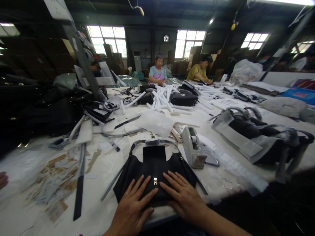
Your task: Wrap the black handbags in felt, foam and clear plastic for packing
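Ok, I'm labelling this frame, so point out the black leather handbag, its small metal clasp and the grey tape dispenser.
Black leather handbag [154,160]: head view, on its upper flap.
Small metal clasp [155,181]: head view, on its centre.
Grey tape dispenser [194,154]: head view, on its body's side.

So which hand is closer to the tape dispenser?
Right. The right hand lies on the black handbag, the tape dispenser just beyond it; the left hand rests farther left on the bag.

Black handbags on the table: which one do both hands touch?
The nearest handbag, flat with a metal clasp between left hand and right hand; the boxy handbag lies far back, untouched.
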`<state>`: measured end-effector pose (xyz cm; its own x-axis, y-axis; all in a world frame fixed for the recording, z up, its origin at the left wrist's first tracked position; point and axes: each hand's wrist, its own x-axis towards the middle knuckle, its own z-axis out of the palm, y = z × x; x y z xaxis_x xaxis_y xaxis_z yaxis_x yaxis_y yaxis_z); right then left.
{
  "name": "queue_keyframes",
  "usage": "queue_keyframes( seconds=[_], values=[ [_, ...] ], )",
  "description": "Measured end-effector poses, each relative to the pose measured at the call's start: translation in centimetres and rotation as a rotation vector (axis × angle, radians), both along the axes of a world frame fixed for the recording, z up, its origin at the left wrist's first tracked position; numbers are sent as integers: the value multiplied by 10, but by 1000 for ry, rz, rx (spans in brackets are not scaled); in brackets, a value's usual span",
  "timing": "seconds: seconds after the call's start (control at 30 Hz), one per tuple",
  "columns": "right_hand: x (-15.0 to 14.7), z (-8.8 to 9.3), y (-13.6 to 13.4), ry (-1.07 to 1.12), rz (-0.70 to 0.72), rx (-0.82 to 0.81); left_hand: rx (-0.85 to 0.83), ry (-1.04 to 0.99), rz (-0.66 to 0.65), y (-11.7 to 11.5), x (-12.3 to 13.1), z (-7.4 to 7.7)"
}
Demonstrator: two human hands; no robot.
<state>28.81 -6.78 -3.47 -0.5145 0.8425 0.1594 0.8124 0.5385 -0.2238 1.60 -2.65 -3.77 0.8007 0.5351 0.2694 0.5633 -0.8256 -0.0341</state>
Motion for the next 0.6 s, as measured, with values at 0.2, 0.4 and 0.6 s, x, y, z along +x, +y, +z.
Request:
queue_keyframes(
  seconds=[0.2,0.4,0.6],
  values=[
    [-1,5,1,85,-43,11,-210,-354,300,3,18,-8],
    [-4,10,2,123,-81,26,9,-346,256,10,37,-19],
    [-11,50,34,248,-163,-123,150,-323,183,16,36,-24]
  ],
)
